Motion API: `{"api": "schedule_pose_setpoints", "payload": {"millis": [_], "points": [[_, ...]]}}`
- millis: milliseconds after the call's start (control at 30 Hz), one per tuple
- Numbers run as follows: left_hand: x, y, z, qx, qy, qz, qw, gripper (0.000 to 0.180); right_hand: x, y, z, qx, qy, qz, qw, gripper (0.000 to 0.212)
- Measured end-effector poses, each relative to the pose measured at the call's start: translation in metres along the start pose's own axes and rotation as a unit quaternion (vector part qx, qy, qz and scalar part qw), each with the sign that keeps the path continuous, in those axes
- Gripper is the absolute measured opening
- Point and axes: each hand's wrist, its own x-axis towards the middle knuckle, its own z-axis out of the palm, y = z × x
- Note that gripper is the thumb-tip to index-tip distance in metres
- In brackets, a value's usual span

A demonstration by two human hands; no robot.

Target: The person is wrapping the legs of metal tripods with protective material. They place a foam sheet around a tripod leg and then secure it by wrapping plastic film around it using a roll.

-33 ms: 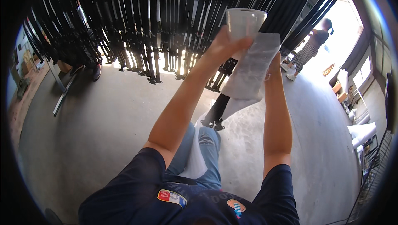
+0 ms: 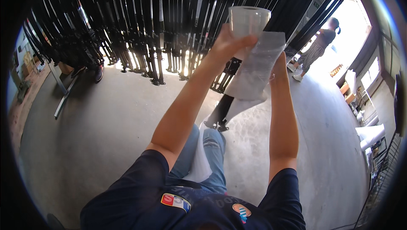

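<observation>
My left hand (image 2: 234, 43) is closed round a translucent, hollow-topped cylinder (image 2: 250, 18) that looks like a roll of wrapping film, its thumb lying across the front. Beside the cylinder a cloudy, translucent sheet (image 2: 259, 67) hangs down over part of a bundle of black metal bars (image 2: 221, 110). My right hand (image 2: 278, 65) is raised at the sheet's right edge; its fingers are hidden behind the sheet. A strip of thin white wrap (image 2: 200, 168) trails down between my jeans-clad legs.
Rows of long black bars (image 2: 140, 31) with brackets at their lower ends hang ahead. A metal stand leg (image 2: 61, 105) rests on the concrete floor at the left. One person (image 2: 319, 45) stands near the bright doorway. White rolls (image 2: 372, 134) lie along the right side.
Both hands, the cylinder and the sheet have shifted very slightly up and left. The lower end of the bars has moved a little left as well.
</observation>
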Motion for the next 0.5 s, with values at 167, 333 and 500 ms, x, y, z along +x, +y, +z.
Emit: {"api": "schedule_pose_setpoints", "payload": {"millis": [167,333,500], "points": [[0.002,-0.004,0.000,0.021,0.097,0.013,0.995,0.087,-0.047,-0.014,0.036,-0.024,0.104,-0.083,0.991,0.023],[0.004,-0.004,0.011,0.073,0.085,-0.012,0.994,0.079,-0.043,-0.015,0.033,-0.187,0.119,-0.119,0.968,0.028],[0.007,-0.003,0.008,0.114,0.050,-0.011,0.992,0.064,-0.045,-0.022,0.028,-0.157,0.124,-0.115,0.973,0.030]]}}
